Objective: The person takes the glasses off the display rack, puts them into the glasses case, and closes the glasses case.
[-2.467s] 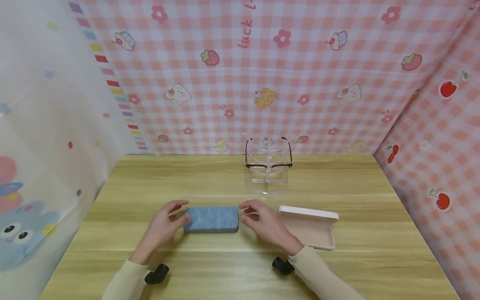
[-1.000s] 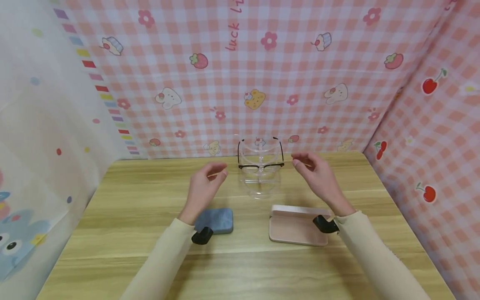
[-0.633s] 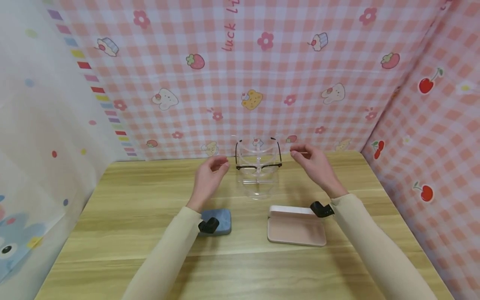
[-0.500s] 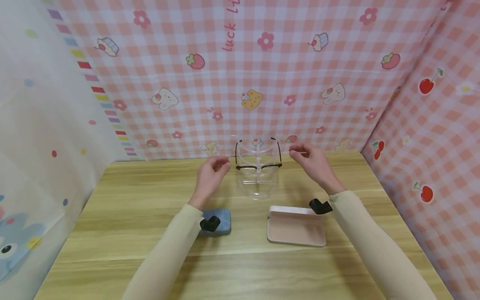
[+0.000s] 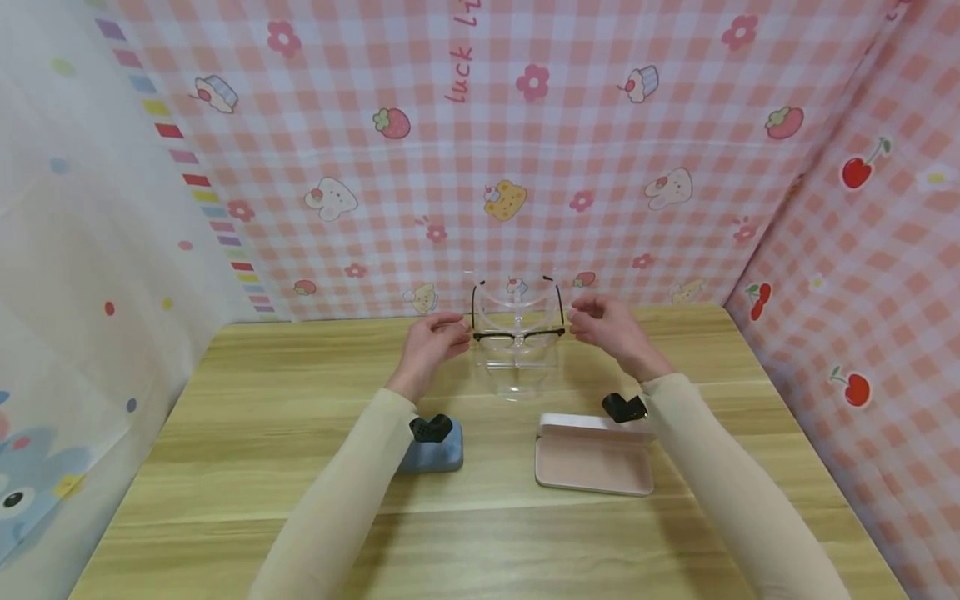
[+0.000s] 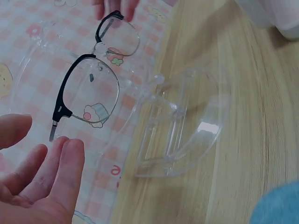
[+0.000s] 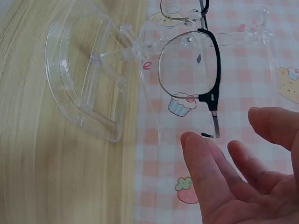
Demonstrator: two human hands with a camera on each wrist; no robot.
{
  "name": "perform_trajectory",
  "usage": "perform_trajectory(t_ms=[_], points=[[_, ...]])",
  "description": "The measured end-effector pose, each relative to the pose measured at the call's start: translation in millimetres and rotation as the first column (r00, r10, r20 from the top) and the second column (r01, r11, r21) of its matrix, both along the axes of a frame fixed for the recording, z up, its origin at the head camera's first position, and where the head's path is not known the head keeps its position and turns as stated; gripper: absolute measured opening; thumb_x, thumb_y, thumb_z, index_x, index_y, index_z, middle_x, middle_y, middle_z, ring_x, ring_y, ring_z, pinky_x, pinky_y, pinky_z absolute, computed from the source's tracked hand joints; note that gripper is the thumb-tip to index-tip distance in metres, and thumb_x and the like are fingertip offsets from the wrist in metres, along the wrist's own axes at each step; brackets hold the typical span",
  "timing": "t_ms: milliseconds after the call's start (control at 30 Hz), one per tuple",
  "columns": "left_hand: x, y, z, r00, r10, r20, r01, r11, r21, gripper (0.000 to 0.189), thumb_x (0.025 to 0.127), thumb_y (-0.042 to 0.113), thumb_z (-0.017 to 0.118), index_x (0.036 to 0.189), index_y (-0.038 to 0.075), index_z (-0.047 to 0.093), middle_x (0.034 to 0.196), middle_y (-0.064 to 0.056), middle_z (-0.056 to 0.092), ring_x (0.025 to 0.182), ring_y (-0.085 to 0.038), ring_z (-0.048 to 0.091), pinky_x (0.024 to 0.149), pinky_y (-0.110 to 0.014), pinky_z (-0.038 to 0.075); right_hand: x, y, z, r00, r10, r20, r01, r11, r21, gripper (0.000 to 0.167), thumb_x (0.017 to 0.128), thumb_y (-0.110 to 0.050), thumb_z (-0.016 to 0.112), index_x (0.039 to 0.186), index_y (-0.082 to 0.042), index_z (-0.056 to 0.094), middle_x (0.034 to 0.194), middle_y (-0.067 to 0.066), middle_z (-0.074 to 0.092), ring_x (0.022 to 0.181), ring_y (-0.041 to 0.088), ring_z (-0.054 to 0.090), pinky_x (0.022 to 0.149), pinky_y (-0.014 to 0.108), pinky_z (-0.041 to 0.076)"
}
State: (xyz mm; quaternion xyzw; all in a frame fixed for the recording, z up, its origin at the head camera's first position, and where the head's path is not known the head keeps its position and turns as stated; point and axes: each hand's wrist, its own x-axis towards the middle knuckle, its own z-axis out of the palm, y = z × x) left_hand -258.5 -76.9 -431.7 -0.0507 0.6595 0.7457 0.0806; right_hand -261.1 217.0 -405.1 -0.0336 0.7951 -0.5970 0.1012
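Note:
A pair of black half-rim eyeglasses point(image 5: 489, 336) sits on a clear plastic display stand point(image 5: 516, 364) at the table's back, its temples pointing toward the wall. My left hand point(image 5: 431, 346) is at the left temple; in the left wrist view the thumb and fingers stand apart on either side of the temple arm. At the right temple is my right hand point(image 5: 611, 333). The right wrist view shows its thumb well away from the fingers, with the fingertips close to the temple's end. Neither hand visibly grips the eyeglasses point(image 7: 216, 70).
A blue glasses case point(image 5: 442, 457), closed, lies under the left wrist, partly hidden. Below the right wrist, a pale pink glasses case point(image 5: 592, 468) lies with its lid raised. Checked cloth point(image 5: 450, 150) hangs behind the wooden table point(image 5: 495, 542).
Both hands leave the area of the blue case and reach forward to the eyeglasses. Over the last half second they close in on the temples from both sides. The eyeglasses stay on the stand.

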Motion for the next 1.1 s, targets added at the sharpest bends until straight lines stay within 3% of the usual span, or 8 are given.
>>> perform_trajectory(t_ms=[167,367,500,667,900,1100], points=[[-4.8,4.0,-2.7,0.998,0.029,0.053,-0.035,0.993,0.111,0.035,0.102,-0.001,0.062,0.134,-0.012,0.058,0.111,-0.018,0.069,0.089,-0.018,0.071,0.085,-0.028,0.061,-3.9,-3.5,-4.6,0.998,-0.025,0.055,0.028,0.999,-0.043,0.047,0.107,-0.006,0.05,0.147,0.016,0.039,0.136,0.033,0.05,0.123,0.042,0.058,0.106,0.04,0.053],[-7.6,7.1,-4.3,0.996,0.048,0.076,-0.059,0.988,0.145,0.035,0.099,-0.006,0.063,0.133,-0.014,0.058,0.124,-0.028,0.065,0.082,-0.013,0.07,0.077,-0.024,0.062,-4.4,-6.2,-6.6,0.996,-0.038,0.085,0.044,0.997,-0.062,0.044,0.107,-0.005,0.052,0.143,0.017,0.042,0.127,0.026,0.054,0.106,0.027,0.067,0.102,0.036,0.055],[-9.0,9.6,-5.7,0.996,0.056,0.069,-0.065,0.987,0.145,0.036,0.095,-0.009,0.066,0.13,-0.015,0.06,0.109,-0.019,0.071,0.08,-0.011,0.071,0.076,-0.021,0.061,-5.4,-7.0,-8.2,0.994,-0.049,0.093,0.057,0.994,-0.09,0.042,0.106,-0.004,0.054,0.139,0.019,0.044,0.118,0.02,0.056,0.09,0.014,0.069,0.096,0.032,0.058],[-8.8,11.1,-6.4,0.995,0.069,0.065,-0.078,0.986,0.149,0.035,0.093,-0.011,0.067,0.127,-0.016,0.061,0.092,-0.008,0.071,0.08,-0.011,0.07,0.075,-0.021,0.061,-6.4,-8.9,-10.0,0.993,-0.063,0.096,0.076,0.987,-0.14,0.038,0.104,-0.001,0.055,0.135,0.02,0.046,0.111,0.018,0.06,0.082,0.009,0.069,0.09,0.027,0.06],[-5.0,10.8,-2.6,0.996,0.06,0.072,-0.068,0.991,0.112,0.034,0.095,-0.008,0.068,0.129,-0.012,0.063,0.101,-0.011,0.07,0.085,-0.013,0.07,0.08,-0.024,0.061,-4.4,-10.4,-7.9,0.99,-0.071,0.123,0.088,0.986,-0.142,0.041,0.103,0.001,0.058,0.139,0.019,0.046,0.125,0.03,0.063,0.085,0.008,0.07,0.091,0.026,0.059],[-3.5,11.9,-0.4,0.994,0.073,0.077,-0.083,0.987,0.137,0.034,0.094,-0.01,0.068,0.128,-0.011,0.065,0.113,-0.021,0.07,0.089,-0.016,0.071,0.08,-0.024,0.061,-1.4,-8.2,-4.3,0.991,-0.06,0.116,0.075,0.988,-0.135,0.042,0.103,0.0,0.059,0.139,0.018,0.046,0.12,0.026,0.062,0.086,0.006,0.069,0.089,0.023,0.059]])
